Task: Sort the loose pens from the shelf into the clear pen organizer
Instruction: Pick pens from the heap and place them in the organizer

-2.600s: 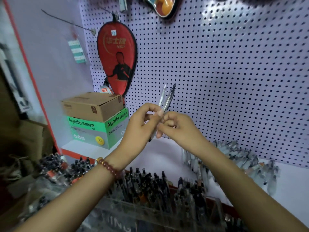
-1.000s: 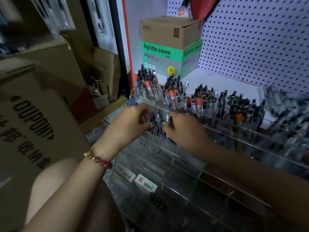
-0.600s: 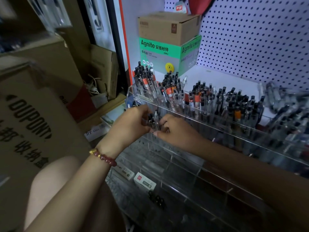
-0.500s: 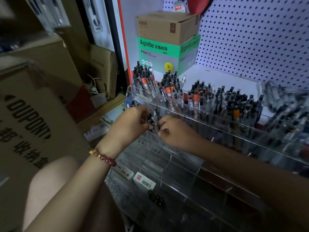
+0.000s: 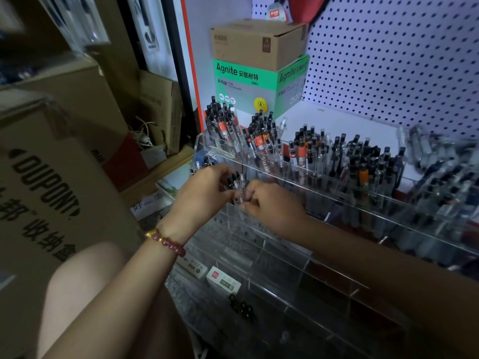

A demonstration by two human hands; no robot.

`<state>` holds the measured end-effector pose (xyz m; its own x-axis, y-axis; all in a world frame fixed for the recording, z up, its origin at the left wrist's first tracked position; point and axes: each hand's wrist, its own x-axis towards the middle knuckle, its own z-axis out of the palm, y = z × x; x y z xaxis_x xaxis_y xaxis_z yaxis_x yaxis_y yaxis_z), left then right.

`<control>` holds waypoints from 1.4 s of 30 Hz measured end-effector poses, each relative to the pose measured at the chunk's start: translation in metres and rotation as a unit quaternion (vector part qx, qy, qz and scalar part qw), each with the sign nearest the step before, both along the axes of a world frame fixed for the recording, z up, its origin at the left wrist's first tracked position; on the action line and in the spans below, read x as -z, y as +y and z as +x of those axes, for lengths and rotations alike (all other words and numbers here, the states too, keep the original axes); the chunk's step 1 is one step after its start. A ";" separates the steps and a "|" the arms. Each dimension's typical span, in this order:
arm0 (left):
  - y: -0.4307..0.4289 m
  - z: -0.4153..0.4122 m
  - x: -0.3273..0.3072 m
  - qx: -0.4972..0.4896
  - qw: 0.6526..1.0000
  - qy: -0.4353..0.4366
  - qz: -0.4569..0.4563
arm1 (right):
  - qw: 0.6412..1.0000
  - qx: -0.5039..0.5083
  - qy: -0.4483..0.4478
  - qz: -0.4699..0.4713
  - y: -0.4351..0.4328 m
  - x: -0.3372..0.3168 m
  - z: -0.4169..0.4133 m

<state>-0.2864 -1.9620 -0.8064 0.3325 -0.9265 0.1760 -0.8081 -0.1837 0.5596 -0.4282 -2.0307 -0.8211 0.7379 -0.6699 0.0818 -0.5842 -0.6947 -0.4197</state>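
Clear pen organizer (image 5: 285, 270) across the right, back tiers packed, front compartments open below. Cardboard box (image 5: 51, 190) crowding the left edge. Left hand (image 5: 204, 193) and right hand (image 5: 272, 203) both pinching a small bundle of pens (image 5: 237, 183), upright over the front-left compartment, same spot as half a second ago. Lower ends hidden behind fingers; loose pens (image 5: 427, 151) far right blurred.

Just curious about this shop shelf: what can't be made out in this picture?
Head view only.
held pens: lower parts hidden by the left hand and right hand.
loose pens at far right: blurred.
red case: cut off by the top edge.
small white box: print too small and dim.
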 end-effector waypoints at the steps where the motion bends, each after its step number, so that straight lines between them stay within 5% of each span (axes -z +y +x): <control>1: 0.000 0.000 0.000 0.001 1.000 -0.001 0.002 | 1.000 -0.005 0.006 0.000 -0.001 -0.001 0.000; 14: 0.008 -0.007 -0.009 -0.031 0.998 -0.045 0.027 | 0.997 -0.036 0.019 -0.069 0.003 -0.018 -0.008; 20: 0.022 -0.020 -0.041 -0.096 0.949 -0.245 -0.172 | 0.987 -0.086 -0.090 -0.105 0.013 -0.057 -0.028; 29: -0.030 -0.085 -0.109 0.161 0.941 -0.161 -0.251 | 0.946 0.016 -0.311 -0.094 -0.031 -0.158 -0.122; 37: -0.124 -0.168 -0.138 0.294 0.911 -0.162 -0.237 | 0.946 0.212 -0.231 -0.083 -0.122 -0.148 -0.244; 42: -0.173 -0.200 -0.140 0.321 0.916 -0.168 -0.170 | 0.936 0.327 -0.078 -0.107 -0.159 -0.107 -0.307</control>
